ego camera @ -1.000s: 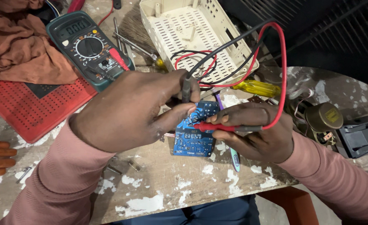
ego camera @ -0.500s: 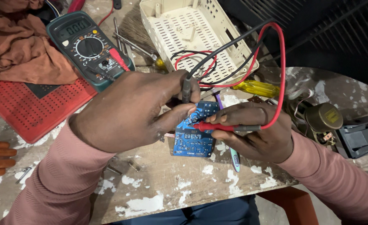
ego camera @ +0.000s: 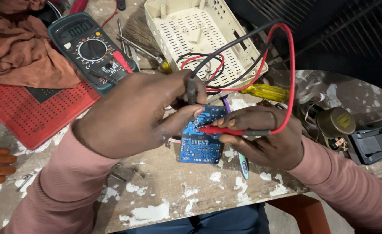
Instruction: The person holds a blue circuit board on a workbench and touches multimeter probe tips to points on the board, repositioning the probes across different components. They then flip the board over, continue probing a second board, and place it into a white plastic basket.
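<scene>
The blue circuit board point(ego camera: 201, 141) lies on the worn table point(ego camera: 165, 195) under both probes, the left hand point(ego camera: 134, 115) pinching the black probe point(ego camera: 191, 91) and the right hand point(ego camera: 260, 136) clamped on the red probe point(ego camera: 221, 130), tips already placed while the multimeter point(ego camera: 91, 50) beyond the left grip awaits reading.

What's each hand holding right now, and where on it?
The left hand pinches the black probe by its shaft; the right hand grips the red probe along its handle, tip on the blue circuit board.
</scene>
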`<state>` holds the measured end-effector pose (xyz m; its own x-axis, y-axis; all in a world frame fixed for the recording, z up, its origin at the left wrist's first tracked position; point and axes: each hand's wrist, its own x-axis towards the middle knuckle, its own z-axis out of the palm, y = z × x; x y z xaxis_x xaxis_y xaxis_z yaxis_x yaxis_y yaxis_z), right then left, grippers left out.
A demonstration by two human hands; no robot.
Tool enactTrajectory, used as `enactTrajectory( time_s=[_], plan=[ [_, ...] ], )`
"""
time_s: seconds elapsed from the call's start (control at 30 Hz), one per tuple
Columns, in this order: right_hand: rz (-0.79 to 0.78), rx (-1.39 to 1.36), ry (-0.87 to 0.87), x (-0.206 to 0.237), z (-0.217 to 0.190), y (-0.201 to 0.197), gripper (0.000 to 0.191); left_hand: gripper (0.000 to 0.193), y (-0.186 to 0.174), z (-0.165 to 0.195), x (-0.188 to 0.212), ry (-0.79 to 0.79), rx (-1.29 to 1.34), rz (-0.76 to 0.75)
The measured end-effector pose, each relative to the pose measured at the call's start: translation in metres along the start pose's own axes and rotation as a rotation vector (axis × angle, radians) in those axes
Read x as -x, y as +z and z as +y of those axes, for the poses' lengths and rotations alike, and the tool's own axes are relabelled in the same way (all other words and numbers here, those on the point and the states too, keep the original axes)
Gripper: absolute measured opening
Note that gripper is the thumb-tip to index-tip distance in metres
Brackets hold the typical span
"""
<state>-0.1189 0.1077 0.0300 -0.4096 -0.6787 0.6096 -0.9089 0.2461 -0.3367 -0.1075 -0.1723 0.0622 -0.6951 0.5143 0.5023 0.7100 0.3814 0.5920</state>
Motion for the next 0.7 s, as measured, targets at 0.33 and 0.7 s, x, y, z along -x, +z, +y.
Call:
enactTrajectory(
  time_s=[0.33, 0.7],
  plan=[
    [0.013, -0.005, -0.007, 0.0016, 0.0001, 0.0009, 0.037, 0.020, -0.0003, -0.0004, -0.0013, 0.031, 0.024, -0.015],
    [0.013, -0.009, -0.005, 0.0023, 0.0009, 0.0015, 0.038, 0.022, -0.0004, -0.0007, -0.0001, 0.011, 0.009, -0.022]
  ],
)
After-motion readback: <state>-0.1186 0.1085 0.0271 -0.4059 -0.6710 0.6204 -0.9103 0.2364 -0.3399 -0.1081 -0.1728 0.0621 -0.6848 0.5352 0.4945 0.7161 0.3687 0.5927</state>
